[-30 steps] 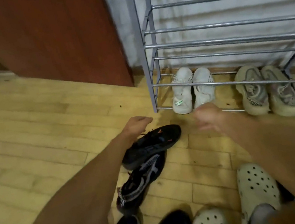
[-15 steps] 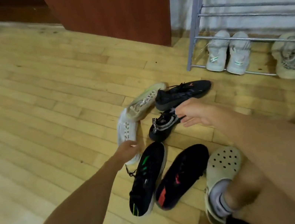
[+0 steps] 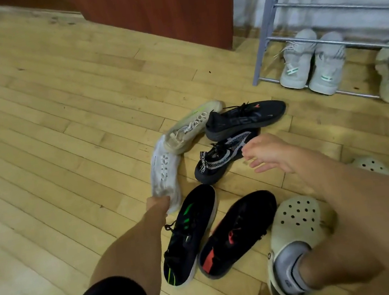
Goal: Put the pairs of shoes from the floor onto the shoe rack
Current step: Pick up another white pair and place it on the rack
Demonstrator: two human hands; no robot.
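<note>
Fingers of the left hand [image 3: 157, 204] are now gripping the heel of the white shoe [image 3: 164, 171], while the right hand [image 3: 269, 154] is hovering, released, beside the black mesh shoe [image 3: 218, 159].

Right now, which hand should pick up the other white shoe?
The right hand. It is open and holds nothing, hovering by the black-and-grey shoe, probably close enough to reach the other white shoe. The left hand is busy: it grips the first white shoe.
</note>
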